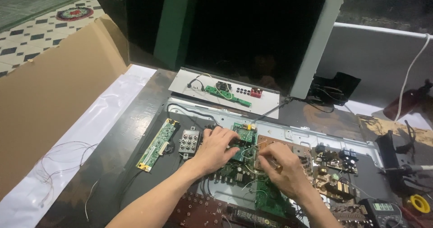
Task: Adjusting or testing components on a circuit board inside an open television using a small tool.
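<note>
My left hand [215,150] rests on a green circuit board [246,135] in the middle of an opened metal chassis [293,133], fingers pressing its edge. My right hand [282,167] is closed around a small tool with a yellowish handle [276,166], its tip hidden among thin white wires over the boards. A brown power board [331,169] with capacitors lies to the right. A narrow green strip board [158,144] and a grey connector block [188,141] lie to the left.
A white panel with a small green board [225,93] lies behind the chassis. Cardboard [49,102] and white sheet stand at left. A multimeter [383,210], yellow solder roll [419,204] and soldering iron [410,168] sit at right. A dark cabinet looms behind.
</note>
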